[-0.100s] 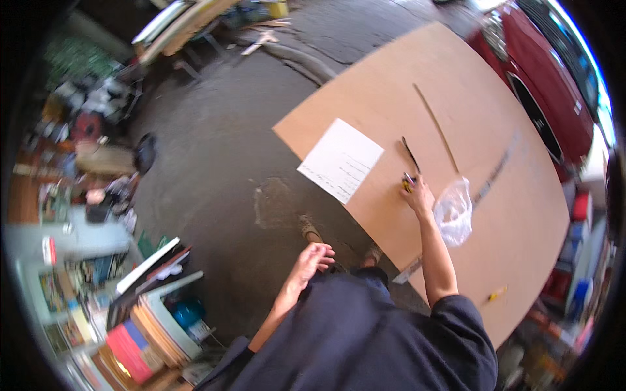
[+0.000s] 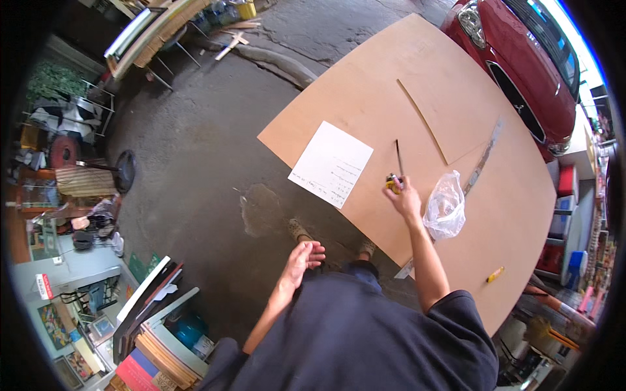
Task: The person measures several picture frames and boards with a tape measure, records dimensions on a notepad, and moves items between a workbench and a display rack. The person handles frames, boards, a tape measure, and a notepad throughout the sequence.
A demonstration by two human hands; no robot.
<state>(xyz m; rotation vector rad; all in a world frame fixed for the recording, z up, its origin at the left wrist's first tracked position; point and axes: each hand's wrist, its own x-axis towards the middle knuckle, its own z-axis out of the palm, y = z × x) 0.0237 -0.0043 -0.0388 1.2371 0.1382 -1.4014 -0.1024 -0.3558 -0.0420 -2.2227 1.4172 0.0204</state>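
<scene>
Over a large brown board point(image 2: 365, 78), my right hand point(image 2: 405, 199) has its fingers closed around a small yellow-and-black tape measure point(image 2: 394, 184). Just beyond it lies a thin dark stick point(image 2: 398, 155), perhaps a pencil. A white sheet of paper point(image 2: 331, 163) with handwritten lines rests at the board's left edge, left of that hand. To the right of my right wrist sits a crumpled clear plastic bag point(image 2: 445, 208). My left hand point(image 2: 304, 262) hangs in front of my body, off the board, fingers loosely stretched and holding nothing.
A narrow wooden strip point(image 2: 422, 120) and a long metal ruler point(image 2: 484, 159) lie on the board, with a yellow cutter point(image 2: 495, 275) near its right side. A red car point(image 2: 521, 72) stands close behind. Frames and boards point(image 2: 156, 313) lean at lower left.
The whole view has shifted, so the board and the things on it appear a little further left. My right hand keeps hold of the tape measure; my left hand stays free.
</scene>
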